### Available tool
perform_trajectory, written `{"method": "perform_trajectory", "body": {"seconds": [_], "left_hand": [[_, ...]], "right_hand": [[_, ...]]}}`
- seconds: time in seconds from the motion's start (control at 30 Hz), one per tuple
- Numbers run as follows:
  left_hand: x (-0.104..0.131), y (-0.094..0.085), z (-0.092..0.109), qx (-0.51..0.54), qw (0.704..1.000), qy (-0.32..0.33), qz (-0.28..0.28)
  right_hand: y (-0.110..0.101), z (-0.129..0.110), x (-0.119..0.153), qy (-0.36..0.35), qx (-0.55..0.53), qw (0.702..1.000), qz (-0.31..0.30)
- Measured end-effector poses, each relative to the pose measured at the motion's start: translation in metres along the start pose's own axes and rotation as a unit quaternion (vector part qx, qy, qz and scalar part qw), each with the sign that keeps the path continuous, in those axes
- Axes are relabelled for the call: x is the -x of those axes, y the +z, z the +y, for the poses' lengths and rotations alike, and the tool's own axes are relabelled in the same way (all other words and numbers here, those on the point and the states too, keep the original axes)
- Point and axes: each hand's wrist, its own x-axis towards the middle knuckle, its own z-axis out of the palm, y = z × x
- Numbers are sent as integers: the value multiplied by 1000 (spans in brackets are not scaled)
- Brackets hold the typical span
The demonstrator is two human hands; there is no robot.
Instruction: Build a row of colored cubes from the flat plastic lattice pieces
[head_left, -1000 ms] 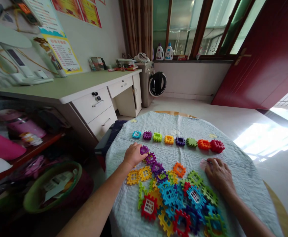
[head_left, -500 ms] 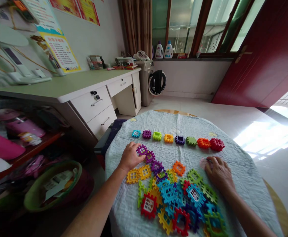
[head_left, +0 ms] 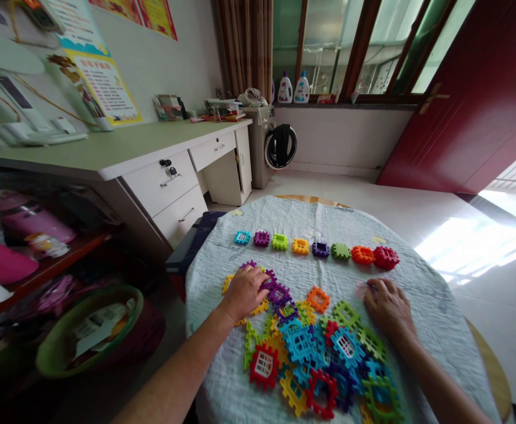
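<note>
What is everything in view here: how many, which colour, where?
Round table: one, wooden, centre
Tablecloth: one, pale blue, over table
Row of blocks or stacks: eight, mixed colours, far side
Loose pieces: many, mixed colours, near side
Desk: one, green-topped, left
Lamp: one, white, on desk
Posters: several, mixed colours, above desk
Washing machine: one, grey, beyond desk
Curtain: one, brown, back
Window: one, brown-framed, back
Bottles: at least two, white, by window
Door: one, red, right
Shelf: one, red-brown, lower left
Tub: one, green-rimmed, lower left
Left hand: one, bare, over loose pieces
Right hand: one, bare, on tablecloth
</note>
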Motion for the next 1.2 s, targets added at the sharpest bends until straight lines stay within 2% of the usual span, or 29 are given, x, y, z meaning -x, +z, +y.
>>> {"method": "perform_trajectory", "body": {"seconds": [0.2, 0.73, 0.97, 1.1, 1.2], "left_hand": [[-3, 0, -1, -63, 997, 40, 2], [-8, -1, 1, -48, 996, 74, 2], [-15, -7, 11, -85, 994, 73, -16], [-17, -5, 13, -82, 992, 95, 13], [-16, -6, 11, -49, 991, 90, 82]], "right_hand": [[1, 2, 0, -6, 2, 1000, 3], [-2, -3, 1, 14, -7, 1000, -9], [-3, -3, 1, 19, -12, 1000, -21], [-2, -3, 1, 17, -9, 1000, -19], [-1, -3, 1, 17, -6, 1000, -17]]}}
